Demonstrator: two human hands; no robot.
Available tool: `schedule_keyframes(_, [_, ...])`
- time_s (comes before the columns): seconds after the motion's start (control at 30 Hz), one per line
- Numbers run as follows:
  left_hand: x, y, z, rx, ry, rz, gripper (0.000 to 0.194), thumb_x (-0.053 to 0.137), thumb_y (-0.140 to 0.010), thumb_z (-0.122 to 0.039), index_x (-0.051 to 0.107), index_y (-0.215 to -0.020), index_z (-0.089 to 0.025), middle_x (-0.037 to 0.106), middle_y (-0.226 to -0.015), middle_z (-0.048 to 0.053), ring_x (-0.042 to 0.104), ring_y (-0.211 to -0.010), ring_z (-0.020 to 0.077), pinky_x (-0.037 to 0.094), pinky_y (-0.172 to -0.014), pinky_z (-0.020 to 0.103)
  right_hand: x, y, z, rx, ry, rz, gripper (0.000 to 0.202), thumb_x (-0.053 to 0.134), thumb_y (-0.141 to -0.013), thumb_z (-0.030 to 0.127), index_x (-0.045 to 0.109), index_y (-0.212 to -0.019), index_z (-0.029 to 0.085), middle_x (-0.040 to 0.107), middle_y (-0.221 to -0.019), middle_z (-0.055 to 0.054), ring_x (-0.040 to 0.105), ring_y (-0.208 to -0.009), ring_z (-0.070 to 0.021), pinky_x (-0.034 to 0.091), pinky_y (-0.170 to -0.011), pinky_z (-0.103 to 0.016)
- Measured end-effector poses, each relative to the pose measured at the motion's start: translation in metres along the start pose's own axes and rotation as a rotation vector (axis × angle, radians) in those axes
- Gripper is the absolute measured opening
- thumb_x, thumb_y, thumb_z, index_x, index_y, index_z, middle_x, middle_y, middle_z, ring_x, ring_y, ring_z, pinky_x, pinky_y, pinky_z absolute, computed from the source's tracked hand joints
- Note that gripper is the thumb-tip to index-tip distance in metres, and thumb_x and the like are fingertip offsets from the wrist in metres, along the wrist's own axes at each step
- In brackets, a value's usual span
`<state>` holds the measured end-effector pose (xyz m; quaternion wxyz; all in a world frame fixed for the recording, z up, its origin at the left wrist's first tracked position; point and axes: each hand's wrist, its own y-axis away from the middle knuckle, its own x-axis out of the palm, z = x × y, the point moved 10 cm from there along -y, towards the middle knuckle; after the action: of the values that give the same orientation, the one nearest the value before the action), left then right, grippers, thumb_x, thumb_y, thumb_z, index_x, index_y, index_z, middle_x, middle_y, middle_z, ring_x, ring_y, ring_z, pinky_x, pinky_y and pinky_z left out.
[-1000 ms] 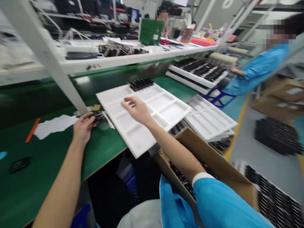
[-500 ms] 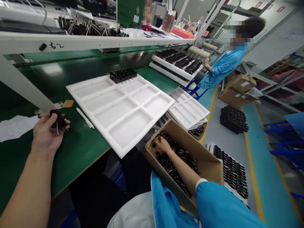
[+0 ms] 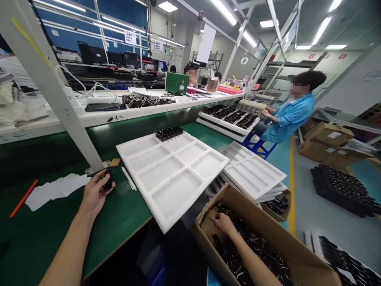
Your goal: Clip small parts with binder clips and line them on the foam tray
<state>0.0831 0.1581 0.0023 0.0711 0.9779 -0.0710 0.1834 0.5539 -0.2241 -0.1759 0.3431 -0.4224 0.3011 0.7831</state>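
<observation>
While the white gridded foam tray overhung the green bench, with open room leftward, the left hand there pinched a black clip; the right hand, grip indiscernible, had shifted from tray to adjacent brown cardboard box.

One near view from the head, forward and down over both hands.

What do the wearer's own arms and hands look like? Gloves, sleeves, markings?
Left hand and right hand are bare: five-fingered, no gloves. Both forearms are bare as far as the frame shows; no watch, wristband, cable or marking visible. Sleeves are out of view; only a sliver of blue cloth shows at the bottom edge.
</observation>
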Motion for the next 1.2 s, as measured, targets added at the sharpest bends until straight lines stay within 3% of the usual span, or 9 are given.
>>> schedule_keyframes(0.17, [0.002, 0.002, 0.003, -0.010, -0.019, 0.020, 0.050, 0.095, -0.060, -0.028, 0.072, -0.104, -0.020, 0.069, -0.085, 0.001, 0.067, -0.061, 0.0142, 0.053, -0.048, 0.020, -0.097, 0.010, -0.002, -0.010, -0.343, -0.068, 0.047, 0.064, -0.074, 0.073, 0.063, -0.057, 0.029, 0.071, -0.068, -0.007, 0.072, -0.080, -0.0370, 0.058, -0.079, -0.047])
schedule_keyframes(0.27, [0.005, 0.004, 0.002, 0.000, -0.046, 0.038, 0.052, 0.095, -0.061, -0.031, 0.072, -0.105, -0.019, 0.069, -0.085, 0.002, 0.067, -0.061, 0.0144, 0.052, -0.048, 0.020, -0.156, 0.016, 0.052, -0.128, -0.647, -0.184, 0.044, 0.069, -0.076, 0.068, 0.073, -0.088, 0.026, 0.078, -0.088, -0.009, 0.072, -0.101, -0.0353, 0.054, -0.098, -0.048])
schedule_keyframes(0.33, [0.006, 0.005, 0.002, 0.009, -0.065, 0.037, 0.054, 0.096, -0.059, -0.033, 0.072, -0.106, -0.019, 0.069, -0.086, 0.002, 0.067, -0.061, 0.0147, 0.052, -0.047, 0.020, -0.173, 0.019, 0.108, -0.240, -0.840, -0.175, 0.053, 0.076, -0.076, 0.063, 0.070, -0.113, 0.026, 0.079, -0.102, -0.010, 0.070, -0.112, -0.0326, 0.051, -0.104, -0.047])
schedule_keyframes(0.43, [0.007, 0.008, 0.000, 0.022, -0.082, 0.036, 0.058, 0.097, -0.055, -0.033, 0.073, -0.105, -0.018, 0.070, -0.087, 0.003, 0.067, -0.060, 0.0151, 0.053, -0.048, 0.022, -0.158, 0.023, 0.213, -0.409, -0.973, 0.045, 0.060, 0.083, -0.073, 0.059, 0.069, -0.118, 0.022, 0.078, -0.113, -0.014, 0.070, -0.111, -0.0321, 0.054, -0.100, -0.045])
schedule_keyframes(0.6, [0.014, 0.012, -0.003, 0.034, -0.110, 0.075, 0.064, 0.099, -0.052, -0.036, 0.073, -0.107, -0.015, 0.070, -0.087, 0.004, 0.067, -0.061, 0.0170, 0.050, -0.048, 0.024, -0.096, 0.034, 0.377, -0.584, -1.030, 0.417, 0.044, 0.084, -0.074, 0.054, 0.080, -0.101, 0.019, 0.079, -0.099, -0.009, 0.072, -0.094, -0.0258, 0.055, -0.082, -0.034])
schedule_keyframes(0.77, [0.009, 0.009, -0.005, 0.044, -0.079, 0.056, 0.063, 0.098, -0.056, -0.038, 0.071, -0.108, -0.016, 0.070, -0.085, 0.003, 0.068, -0.064, 0.0179, 0.049, -0.051, 0.024, -0.027, 0.028, 0.486, -0.559, -1.157, 0.654, 0.037, 0.085, -0.074, 0.052, 0.078, -0.080, 0.016, 0.071, -0.076, -0.004, 0.055, -0.056, -0.0109, 0.046, -0.051, -0.025])
schedule_keyframes(0.97, [0.003, 0.001, -0.002, 0.053, -0.058, 0.030, 0.060, 0.097, -0.055, -0.036, 0.071, -0.106, -0.018, 0.072, -0.087, 0.003, 0.068, -0.062, 0.0175, 0.046, -0.051, 0.024, 0.030, 0.025, 0.506, -0.455, -1.292, 0.738, 0.043, 0.093, -0.066, 0.048, 0.074, -0.085, 0.014, 0.074, -0.082, -0.006, 0.068, -0.063, -0.0149, 0.060, -0.063, -0.028])
schedule_keyframes(1.13, [0.057, 0.007, 0.017, 0.009, -0.057, 0.099, 0.061, 0.096, -0.050, -0.042, 0.072, -0.100, -0.016, 0.075, -0.095, 0.008, 0.065, -0.056, 0.0151, 0.044, -0.050, 0.025, 0.010, 0.008, 0.452, -0.473, -1.212, 0.617, 0.042, 0.095, -0.065, 0.048, 0.073, -0.083, 0.016, 0.076, -0.080, -0.007, 0.069, -0.062, -0.0165, 0.060, -0.059, -0.027])
schedule_keyframes(1.2, [0.063, 0.008, 0.021, -0.002, -0.064, 0.124, 0.063, 0.096, -0.051, -0.044, 0.072, -0.102, -0.016, 0.075, -0.096, 0.009, 0.065, -0.055, 0.0150, 0.039, -0.047, 0.023, 0.006, 0.001, 0.444, -0.443, -1.218, 0.561, 0.042, 0.094, -0.064, 0.049, 0.073, -0.081, 0.017, 0.076, -0.080, -0.007, 0.070, -0.064, -0.0178, 0.060, -0.058, -0.028])
